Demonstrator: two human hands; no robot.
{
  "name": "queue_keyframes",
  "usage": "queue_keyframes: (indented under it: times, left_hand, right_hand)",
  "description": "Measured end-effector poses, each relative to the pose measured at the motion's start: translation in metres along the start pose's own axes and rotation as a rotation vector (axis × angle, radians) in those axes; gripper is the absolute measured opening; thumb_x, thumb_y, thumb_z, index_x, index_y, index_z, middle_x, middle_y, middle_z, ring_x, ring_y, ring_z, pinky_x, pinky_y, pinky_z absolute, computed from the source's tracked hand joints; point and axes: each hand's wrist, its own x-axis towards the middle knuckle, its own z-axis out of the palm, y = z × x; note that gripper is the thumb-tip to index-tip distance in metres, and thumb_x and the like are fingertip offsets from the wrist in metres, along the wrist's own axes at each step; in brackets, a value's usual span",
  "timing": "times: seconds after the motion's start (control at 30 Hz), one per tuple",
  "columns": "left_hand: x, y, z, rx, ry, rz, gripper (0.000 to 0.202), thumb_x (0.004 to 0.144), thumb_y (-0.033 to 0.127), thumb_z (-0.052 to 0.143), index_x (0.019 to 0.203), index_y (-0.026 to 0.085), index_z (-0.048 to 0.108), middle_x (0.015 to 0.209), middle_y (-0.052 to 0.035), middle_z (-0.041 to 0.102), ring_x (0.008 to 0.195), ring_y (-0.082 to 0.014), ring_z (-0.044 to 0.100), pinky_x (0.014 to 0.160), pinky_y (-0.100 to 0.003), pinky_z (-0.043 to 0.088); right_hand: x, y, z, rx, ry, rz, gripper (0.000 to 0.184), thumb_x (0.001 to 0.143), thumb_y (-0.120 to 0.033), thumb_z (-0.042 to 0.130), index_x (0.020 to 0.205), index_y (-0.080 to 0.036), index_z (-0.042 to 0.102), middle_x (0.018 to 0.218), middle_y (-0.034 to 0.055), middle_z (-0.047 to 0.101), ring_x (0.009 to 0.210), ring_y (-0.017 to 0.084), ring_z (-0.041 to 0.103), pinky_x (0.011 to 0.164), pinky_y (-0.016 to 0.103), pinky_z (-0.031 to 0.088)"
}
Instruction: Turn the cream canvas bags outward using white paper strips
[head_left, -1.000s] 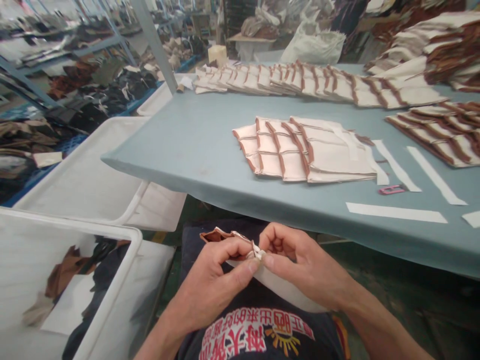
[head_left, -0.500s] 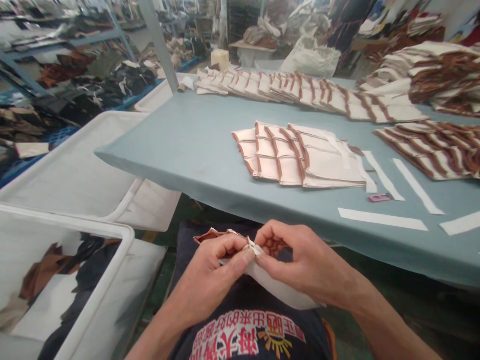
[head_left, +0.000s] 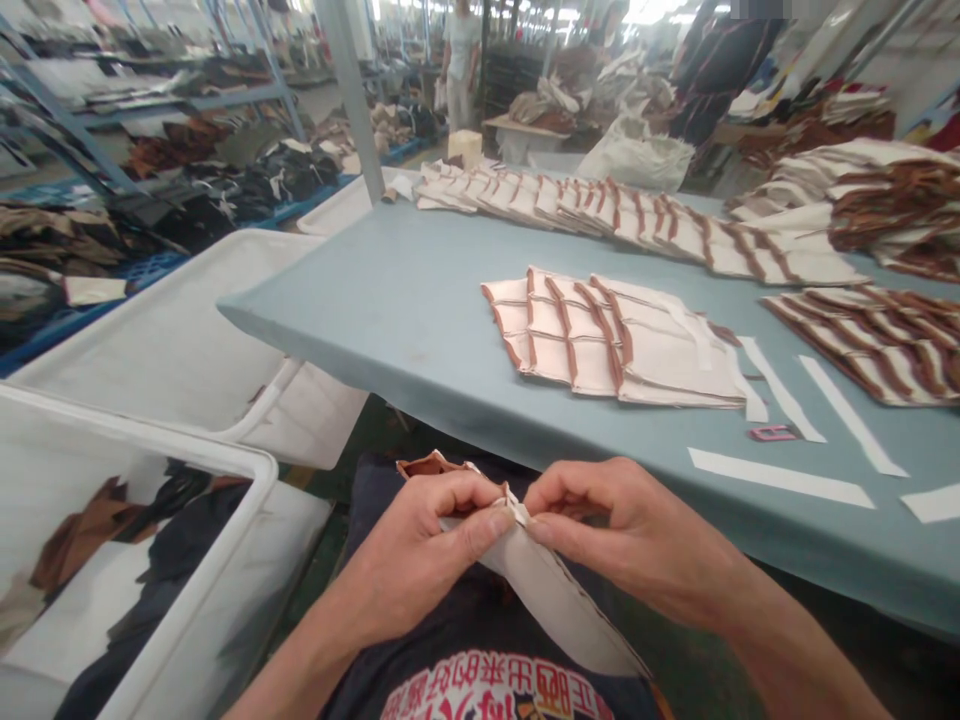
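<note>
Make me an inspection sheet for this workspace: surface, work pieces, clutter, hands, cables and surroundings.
Surface: blue-green tabletop, bearing several stacks.
Job's things: cream-and-brown piece held off the table; overlapping panels lying on it.
Clutter: loose white strips and a small pink item near the front edge.
Hands: left hand and right hand close together, both pinching the piece.
Cables: nothing seen.
Surroundings: white bins at left, the nearest bin holding dark and brown scraps; blurred people beyond.
</note>
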Motion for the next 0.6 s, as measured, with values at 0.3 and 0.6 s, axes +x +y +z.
queue_keyframes:
  times: [0.3, 0.6]
  left_hand:
    - [-0.002, 0.000, -0.004, 0.033, 0.027, -0.006, 0.032, 0.100, 0.037, 0.056, 0.082, 0.014, 0.070, 0.086, -0.0035, 0.068, 0.083, -0.0169, 0.059, 0.078, -0.028, 0.043]
    - [0.001, -0.003, -0.003, 0.042, 0.036, -0.023, 0.027, 0.095, 0.036, 0.060, 0.078, 0.016, 0.065, 0.082, -0.0011, 0.064, 0.079, -0.0156, 0.055, 0.075, -0.028, 0.041]
  right_hand:
    - [0.007, -0.018, 0.001, -0.346, 0.074, -0.144, 0.021, 0.094, -0.019, 0.059, 0.076, -0.019, 0.071, 0.064, -0.0029, 0.067, 0.056, 0.010, 0.054, 0.054, 0.021, 0.038]
    - [0.010, -0.016, 0.004, -0.338, 0.059, -0.099, 0.019, 0.091, -0.017, 0.056, 0.076, -0.018, 0.067, 0.059, -0.0047, 0.061, 0.052, 0.008, 0.049, 0.050, 0.020, 0.034]
